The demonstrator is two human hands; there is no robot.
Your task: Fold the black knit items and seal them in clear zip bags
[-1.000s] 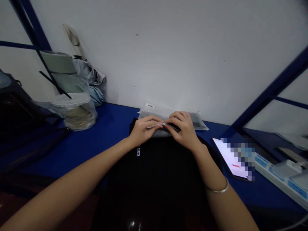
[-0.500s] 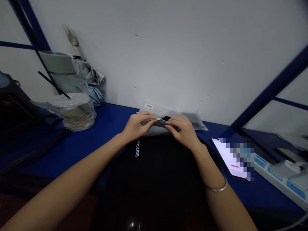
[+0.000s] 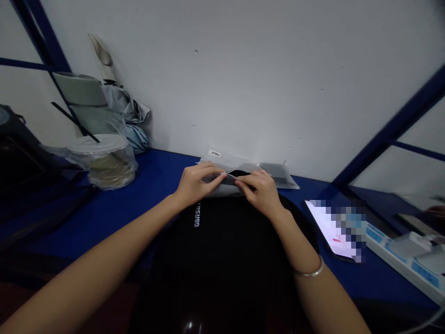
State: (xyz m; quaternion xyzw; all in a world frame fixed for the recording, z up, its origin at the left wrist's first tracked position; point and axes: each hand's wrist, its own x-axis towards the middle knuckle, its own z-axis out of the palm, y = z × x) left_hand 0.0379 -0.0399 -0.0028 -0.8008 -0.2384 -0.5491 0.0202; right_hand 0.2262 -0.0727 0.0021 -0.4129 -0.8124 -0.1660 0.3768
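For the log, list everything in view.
zip bag: at least 1, translucent, centre
lettered item: 1, black, centre foreground
phone: 1, black, lit, right
power strip: 1, white, far right
frame bars: several, blue, both sides
container: 1, white lid, left
bundle: 1, grey, upper left
panel: 1, green, left
dark object: 1, black, left
tabletop: 1, blue, centre
wall: 1, grey, behind
bracelet: 1, silver, right forearm
left hand: 1, bare, on bag
right hand: 1, bare, on bag

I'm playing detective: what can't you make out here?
Inside the frosted pouch, head view: mostly hidden by left hand, right hand and cloudy plastic.
Writing on the label, head view: too small.
Part of the phone, head view: pixelated over.
Dark thing, head view: cut off by picture's left edge.
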